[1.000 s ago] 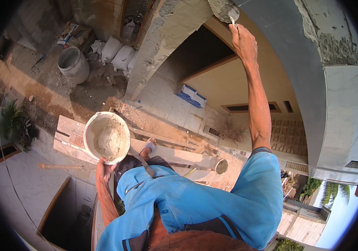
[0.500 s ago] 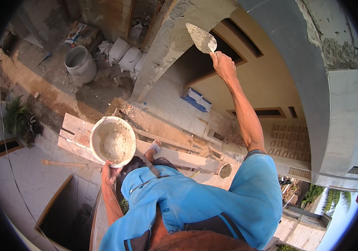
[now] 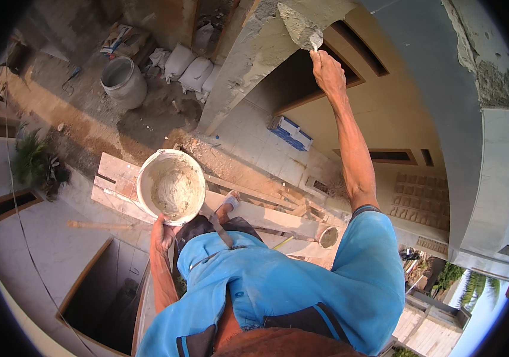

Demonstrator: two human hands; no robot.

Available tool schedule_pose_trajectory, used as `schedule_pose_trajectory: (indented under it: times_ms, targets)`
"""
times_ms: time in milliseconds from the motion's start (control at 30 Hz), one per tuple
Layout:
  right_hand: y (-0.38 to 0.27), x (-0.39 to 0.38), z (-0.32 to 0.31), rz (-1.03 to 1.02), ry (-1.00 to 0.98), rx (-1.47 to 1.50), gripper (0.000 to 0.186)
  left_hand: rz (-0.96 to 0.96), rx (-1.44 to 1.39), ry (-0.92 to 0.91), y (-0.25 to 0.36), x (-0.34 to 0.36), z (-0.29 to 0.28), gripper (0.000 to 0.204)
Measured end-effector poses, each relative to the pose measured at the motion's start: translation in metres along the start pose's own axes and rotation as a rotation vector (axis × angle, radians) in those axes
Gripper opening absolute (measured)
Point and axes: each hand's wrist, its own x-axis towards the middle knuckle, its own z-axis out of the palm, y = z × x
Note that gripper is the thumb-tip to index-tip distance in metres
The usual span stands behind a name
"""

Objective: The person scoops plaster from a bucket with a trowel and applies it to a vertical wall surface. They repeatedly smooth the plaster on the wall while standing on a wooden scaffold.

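My left hand (image 3: pixel 160 234) grips the near rim of a white bucket (image 3: pixel 142 177), fingers closed on its edge. Grey mortar (image 3: pixel 172 193) coats the bucket's inside. My right arm reaches far up and forward, and my right hand (image 3: pixel 329 72) is closed around the handle of a pointed trowel (image 3: pixel 298 27). Mortar covers the trowel's blade, which lies over the rough plastered concrete beam (image 3: pixel 254 59) in view. Whether the blade touches the surface, I cannot tell.
I am on wooden scaffold planks (image 3: pixel 266 220) high above the ground. A second small bucket (image 3: pixel 328 237) sits at the planks' right end. Below are a grey drum (image 3: pixel 124 86), white sacks (image 3: pixel 192 72) and a blue-and-white stack of boxes (image 3: pixel 290 133). A cable (image 3: pixel 25 256) hangs at left.
My right hand and the trowel have moved up and slightly right, farther over the plastered beam. The view has shifted slightly; my left hand still holds the bucket.
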Motion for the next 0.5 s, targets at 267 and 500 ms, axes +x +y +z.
schedule_pose_trajectory:
  times_ms: [267,500]
  targets:
    - [0.058,-0.028,0.151,0.009,-0.090,0.019,0.040,-0.014,0.155,0.104,0.006,-0.007,-0.006,0.045]
    - [0.078,-0.043,0.197,0.063,-0.286,-0.061,0.043,-0.012,0.218,0.184,0.014,-0.011,-0.007,0.047]
